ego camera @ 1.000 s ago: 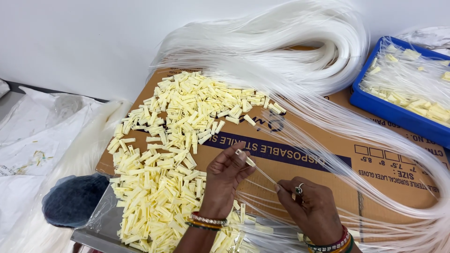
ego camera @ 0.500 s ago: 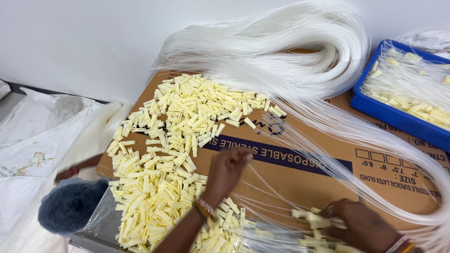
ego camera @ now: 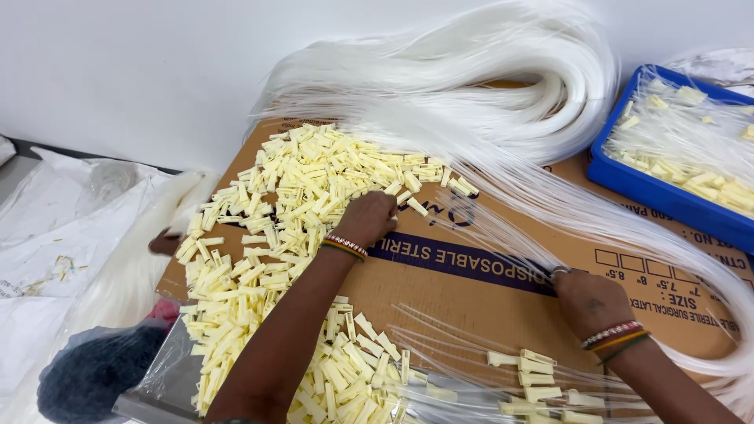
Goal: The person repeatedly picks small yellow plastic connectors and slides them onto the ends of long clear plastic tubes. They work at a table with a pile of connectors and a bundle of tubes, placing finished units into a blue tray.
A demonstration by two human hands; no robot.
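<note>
1. The left hand point(ego camera: 367, 220) is now out over the heap of pale yellow plastic clips point(ego camera: 306, 196). A second ago it sat lower on the flattened cardboard box point(ego camera: 471, 290), pinching a single clip against a strand.
2. That means one clip-and-strand pairing is finished and laid down. The hand is back at the supply side of the box for a fresh piece.
3. The right hand point(ego camera: 585, 302) has swung too. Half a second ago it was down at the near right corner of the box among the finished pieces; now it sits further up the box, at the loose ends of the white plastic strands point(ego camera: 487, 102).
4. Left hand pose: forearm stretched diagonally across the box, wrist bent down, knuckles up, fingers curled closed onto the clips. I cannot tell whether it holds one.
5. Right hand pose: palm down on the box, fingers tucked and pinched around the strands, a ring showing on top and bangles at the wrist.
6. The finished clipped strands point(ego camera: 534, 373) lie fanned along the near edge of the box, just below the right hand.
7. More finished pieces fill the blue tray point(ego camera: 667, 200) past the far right corner of the box.
8. A dark bundle in clear plastic point(ego camera: 94, 369) sits off the near left corner.
</note>
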